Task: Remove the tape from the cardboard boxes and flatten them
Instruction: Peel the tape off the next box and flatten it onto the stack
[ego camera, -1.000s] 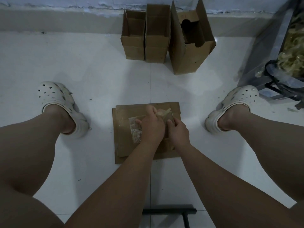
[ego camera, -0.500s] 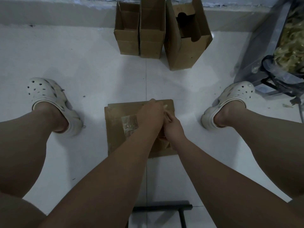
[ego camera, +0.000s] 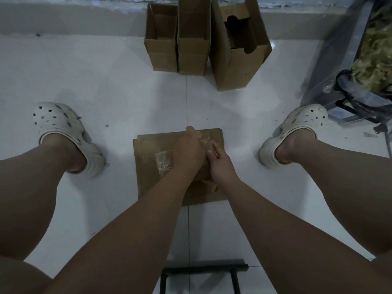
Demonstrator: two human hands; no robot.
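A stack of flattened cardboard [ego camera: 148, 183] lies on the white tile floor between my feet. A patch of clear tape [ego camera: 164, 163] shows on its top sheet. My left hand [ego camera: 188, 153] lies knuckles-up on the stack, its fingers curled over a strip of tape. The strip's crumpled end [ego camera: 204, 141] sticks out on the right. My right hand [ego camera: 221, 166] is pressed against the left one and pinches that tape between thumb and forefinger. Three open cardboard boxes stand upright by the far wall: a small one [ego camera: 161, 54], a middle one [ego camera: 193, 56] and a larger one [ego camera: 235, 66].
My legs and white clogs [ego camera: 63, 128] [ego camera: 297, 132] flank the stack. A metal rack with a bag of pale scraps [ego camera: 373, 60] stands at the right. A black stool frame [ego camera: 203, 270] sits at the near edge.
Both hands have shifted slightly toward the far edge of the flat stack and closed together. The crumpled tape is now mostly hidden under my left hand.
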